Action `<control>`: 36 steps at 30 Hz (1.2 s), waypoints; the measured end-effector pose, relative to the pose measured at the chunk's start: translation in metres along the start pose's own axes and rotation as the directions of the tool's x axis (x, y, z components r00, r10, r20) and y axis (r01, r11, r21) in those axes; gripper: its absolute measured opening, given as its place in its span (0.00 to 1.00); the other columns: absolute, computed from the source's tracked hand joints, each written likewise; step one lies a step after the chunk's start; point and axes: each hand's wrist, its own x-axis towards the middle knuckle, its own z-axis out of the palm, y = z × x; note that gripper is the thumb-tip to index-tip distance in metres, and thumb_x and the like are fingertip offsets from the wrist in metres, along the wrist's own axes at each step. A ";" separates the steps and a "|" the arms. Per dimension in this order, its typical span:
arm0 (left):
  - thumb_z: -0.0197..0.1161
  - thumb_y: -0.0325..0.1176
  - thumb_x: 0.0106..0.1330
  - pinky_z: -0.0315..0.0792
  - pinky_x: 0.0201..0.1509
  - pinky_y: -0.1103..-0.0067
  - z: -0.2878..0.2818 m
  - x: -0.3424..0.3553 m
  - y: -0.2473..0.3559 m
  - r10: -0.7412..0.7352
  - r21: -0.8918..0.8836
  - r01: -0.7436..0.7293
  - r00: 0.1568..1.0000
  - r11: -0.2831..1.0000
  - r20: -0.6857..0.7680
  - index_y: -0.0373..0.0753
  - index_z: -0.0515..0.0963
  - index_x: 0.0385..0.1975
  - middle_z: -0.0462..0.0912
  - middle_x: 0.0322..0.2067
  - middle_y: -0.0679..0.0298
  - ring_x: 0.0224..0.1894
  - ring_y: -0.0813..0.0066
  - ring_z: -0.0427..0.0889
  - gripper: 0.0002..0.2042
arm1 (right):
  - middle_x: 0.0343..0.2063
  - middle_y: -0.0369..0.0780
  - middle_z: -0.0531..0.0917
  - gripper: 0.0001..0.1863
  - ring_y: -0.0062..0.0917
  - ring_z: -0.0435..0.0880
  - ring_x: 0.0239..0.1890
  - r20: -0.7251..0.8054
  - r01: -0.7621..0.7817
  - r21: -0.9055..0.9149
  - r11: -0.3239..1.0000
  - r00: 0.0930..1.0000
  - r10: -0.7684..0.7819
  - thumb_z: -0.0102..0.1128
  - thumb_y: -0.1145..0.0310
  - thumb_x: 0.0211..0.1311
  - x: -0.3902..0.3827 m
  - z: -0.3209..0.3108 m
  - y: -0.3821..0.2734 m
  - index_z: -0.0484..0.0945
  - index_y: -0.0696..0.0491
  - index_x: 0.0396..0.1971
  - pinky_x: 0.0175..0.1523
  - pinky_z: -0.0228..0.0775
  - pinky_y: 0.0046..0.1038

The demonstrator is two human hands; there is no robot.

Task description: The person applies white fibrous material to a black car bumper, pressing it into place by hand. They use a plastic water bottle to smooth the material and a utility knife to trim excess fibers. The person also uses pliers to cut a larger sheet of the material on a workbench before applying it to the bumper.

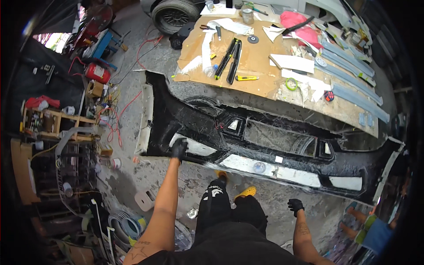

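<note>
A long black bumper-shaped panel with a fibrous surface lies across the view in front of me. It has pale inset patches and a large opening. My left hand, in a black glove, rests at the left pale patch, its fingers apart as far as they show. Low on the right, my right hand, also in a black glove, hangs clear of the panel with its fingers curled in and nothing visible in them. A small clear round container sits on the long middle patch.
Beyond the panel, a cardboard-covered table holds a yellow cutter, tape, cloth and grey strips. A red hose runs along the left floor near clutter. Another person's legs show at lower right. A low stool stands left.
</note>
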 end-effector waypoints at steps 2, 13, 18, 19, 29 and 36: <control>0.61 0.36 0.61 0.73 0.39 0.74 0.005 0.063 0.041 0.036 -0.101 -0.034 0.999 0.994 0.010 0.35 0.75 0.46 0.81 0.36 0.60 0.36 0.71 0.79 0.16 | 0.34 0.36 0.84 0.12 0.25 0.81 0.31 -0.047 0.012 0.014 1.000 0.999 -0.012 0.56 0.59 0.59 -0.017 0.022 0.009 0.77 0.47 0.40 0.34 0.70 0.32; 0.68 0.47 0.52 0.73 0.43 0.67 0.099 0.502 0.130 0.384 0.286 -0.371 0.923 0.883 0.013 0.34 0.81 0.34 0.83 0.34 0.50 0.36 0.55 0.82 0.20 | 0.38 0.41 0.84 0.16 0.30 0.83 0.36 -0.149 -0.179 0.301 0.936 0.961 0.232 0.57 0.60 0.59 -0.199 0.184 0.108 0.77 0.51 0.45 0.39 0.74 0.35; 0.67 0.57 0.50 0.75 0.47 0.66 0.119 0.570 0.182 0.163 0.606 -0.051 0.978 0.794 -0.132 0.37 0.81 0.38 0.82 0.40 0.50 0.44 0.55 0.82 0.28 | 0.44 0.41 0.82 0.19 0.32 0.82 0.42 -0.134 -0.441 0.337 0.832 0.852 0.506 0.51 0.59 0.63 -0.284 0.217 0.173 0.75 0.49 0.51 0.43 0.75 0.38; 0.66 0.60 0.50 0.75 0.49 0.67 0.148 0.553 0.186 0.081 0.612 0.043 0.982 0.790 -0.173 0.38 0.81 0.38 0.82 0.42 0.53 0.45 0.56 0.82 0.29 | 0.43 0.40 0.83 0.19 0.29 0.82 0.42 -0.150 -0.449 0.413 0.793 0.825 0.545 0.54 0.57 0.61 -0.321 0.229 0.180 0.75 0.45 0.51 0.41 0.75 0.38; 0.73 0.38 0.47 0.74 0.44 0.70 0.033 0.666 0.217 0.104 0.001 -0.112 0.922 0.994 -0.372 0.31 0.78 0.43 0.82 0.40 0.50 0.39 0.63 0.81 0.25 | 0.44 0.37 0.82 0.23 0.25 0.81 0.45 -0.022 -0.265 0.465 0.845 0.950 0.311 0.56 0.57 0.59 -0.238 0.296 0.132 0.72 0.44 0.55 0.47 0.72 0.38; 0.73 0.34 0.51 0.74 0.35 0.72 0.092 0.611 0.263 0.168 -0.316 -0.116 0.975 0.942 0.143 0.30 0.78 0.42 0.83 0.32 0.59 0.29 0.67 0.79 0.21 | 0.40 0.42 0.83 0.17 0.33 0.83 0.39 -0.138 -0.313 0.565 0.764 0.876 0.461 0.55 0.61 0.60 -0.267 0.282 0.145 0.76 0.53 0.46 0.42 0.74 0.38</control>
